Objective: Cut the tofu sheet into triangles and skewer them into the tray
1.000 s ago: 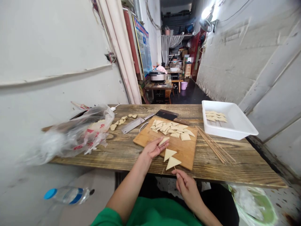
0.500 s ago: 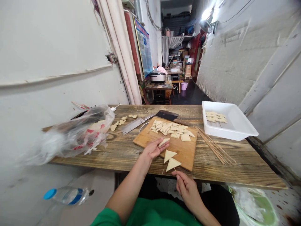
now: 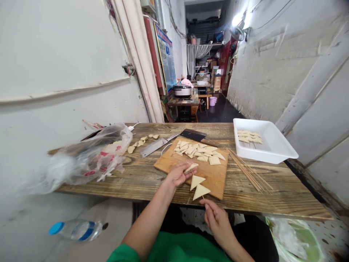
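Note:
My right hand pinches the lower end of a thin wooden skewer. Two pale triangular slices, perhaps tofu, are threaded on it, the lower slice closest to that hand. My left hand is closed on another triangular slice at the skewer's upper end; whether the tip has pierced it I cannot tell. Both hands are over the near edge of a wooden cutting board. A pile of similar slices lies on the board's far half.
A white tray with filled skewers stands right, beside loose bare skewers. Behind the board lie a dark cleaver and a silver knife. A plastic bag sits left. Someone sits far back near a table.
Both hands keep nearly the same pose, with the slices still between them. The whole view has shifted slightly.

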A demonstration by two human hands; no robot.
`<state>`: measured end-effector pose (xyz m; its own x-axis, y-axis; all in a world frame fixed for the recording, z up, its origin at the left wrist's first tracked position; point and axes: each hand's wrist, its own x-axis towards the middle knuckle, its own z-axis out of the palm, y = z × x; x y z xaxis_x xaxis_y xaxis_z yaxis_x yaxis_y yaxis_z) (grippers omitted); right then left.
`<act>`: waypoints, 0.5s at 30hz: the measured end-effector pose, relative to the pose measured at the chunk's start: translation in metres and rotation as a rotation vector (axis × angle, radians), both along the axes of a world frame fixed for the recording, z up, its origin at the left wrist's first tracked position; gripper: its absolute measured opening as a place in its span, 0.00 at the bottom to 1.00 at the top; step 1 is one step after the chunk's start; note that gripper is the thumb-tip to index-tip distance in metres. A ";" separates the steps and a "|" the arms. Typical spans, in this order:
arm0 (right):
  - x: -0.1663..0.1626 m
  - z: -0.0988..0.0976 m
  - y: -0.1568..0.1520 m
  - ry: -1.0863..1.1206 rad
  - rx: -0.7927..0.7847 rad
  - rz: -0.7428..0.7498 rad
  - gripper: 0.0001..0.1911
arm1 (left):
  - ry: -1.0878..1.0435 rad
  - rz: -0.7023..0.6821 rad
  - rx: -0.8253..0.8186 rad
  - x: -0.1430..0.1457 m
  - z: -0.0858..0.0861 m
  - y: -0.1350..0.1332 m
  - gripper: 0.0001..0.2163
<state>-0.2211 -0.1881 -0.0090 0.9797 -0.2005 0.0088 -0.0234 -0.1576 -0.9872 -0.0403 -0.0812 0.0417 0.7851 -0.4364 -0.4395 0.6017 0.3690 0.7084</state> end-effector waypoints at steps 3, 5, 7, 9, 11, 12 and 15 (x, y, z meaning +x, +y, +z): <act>0.001 0.000 0.000 0.001 -0.008 -0.007 0.30 | -0.002 -0.019 0.018 -0.002 0.000 0.000 0.03; 0.000 -0.001 0.001 -0.006 -0.004 -0.011 0.30 | -0.003 -0.029 0.026 -0.003 0.000 -0.001 0.02; 0.000 -0.003 0.001 -0.013 0.003 -0.019 0.30 | -0.009 -0.036 0.019 -0.005 0.001 -0.002 0.02; -0.001 -0.005 0.002 -0.020 0.008 -0.027 0.29 | -0.018 -0.042 0.015 -0.007 0.002 -0.002 0.02; -0.002 -0.006 0.001 -0.024 0.007 -0.030 0.28 | -0.029 -0.052 0.017 -0.008 0.003 -0.003 0.02; -0.003 -0.006 0.001 -0.024 0.005 -0.027 0.28 | -0.033 -0.059 0.020 -0.009 0.003 -0.003 0.02; -0.003 -0.005 0.000 -0.023 0.007 -0.020 0.29 | -0.041 -0.082 0.023 -0.009 0.004 -0.004 0.03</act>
